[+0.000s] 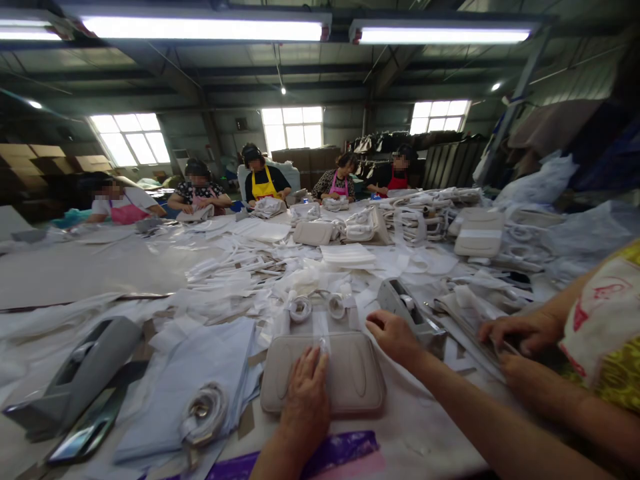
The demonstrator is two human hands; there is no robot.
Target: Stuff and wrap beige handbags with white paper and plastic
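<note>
A beige bag (345,373) with a rounded flap lies in front of me. My left hand (306,383) rests flat on it, fingers stretched out near a clear strip of tape (323,343) at its top edge. Above the bag, two coiled straps (301,309) in white wrapping lie side by side. My right hand (393,335) hovers beside a grey tape dispenser (404,303), right of the bag. Its fingers are curled together; whatever they may hold is too small to make out.
Left of the bag are white sheets (190,373) topped by a wrapped strap coil (204,413), a phone (87,427) and another tape dispenser (77,373). A co-worker's hands (523,333) are close on my right. Wrapped bags (425,213) are piled farther back, where several people sit.
</note>
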